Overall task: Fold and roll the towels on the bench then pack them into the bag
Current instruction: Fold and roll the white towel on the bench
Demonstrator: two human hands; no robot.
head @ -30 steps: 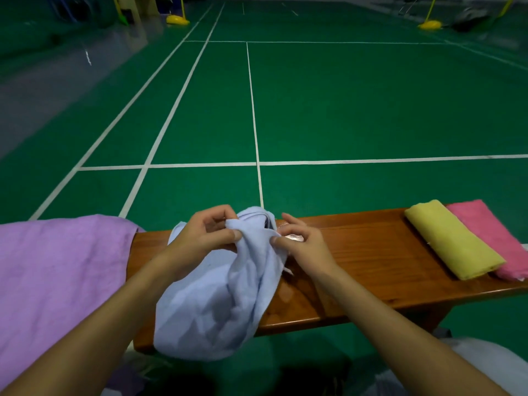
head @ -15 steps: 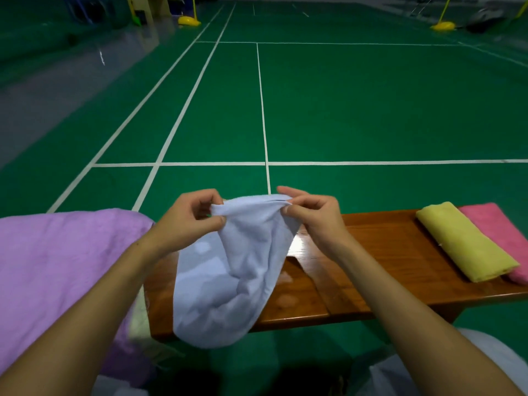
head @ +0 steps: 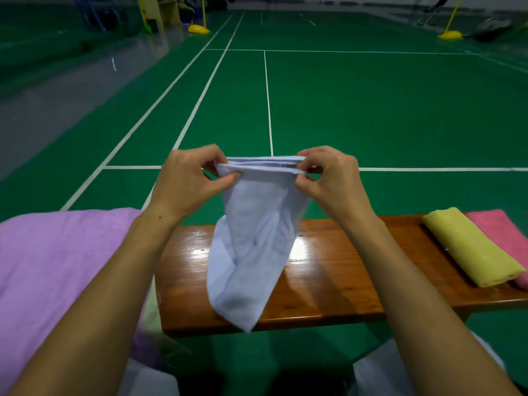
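Your left hand [head: 190, 178] and right hand [head: 328, 178] each pinch a top corner of the pale blue towel [head: 251, 252], which hangs lengthwise straight down (its tip near the tabletop [head: 343, 281] front edge), equally close to both.

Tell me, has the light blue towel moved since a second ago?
Yes. The light blue towel has been lifted off the wooden bench and hangs from the left hand and right hand above it.

Left hand [head: 188, 178], right hand [head: 328, 178]: raised, pinching grip.
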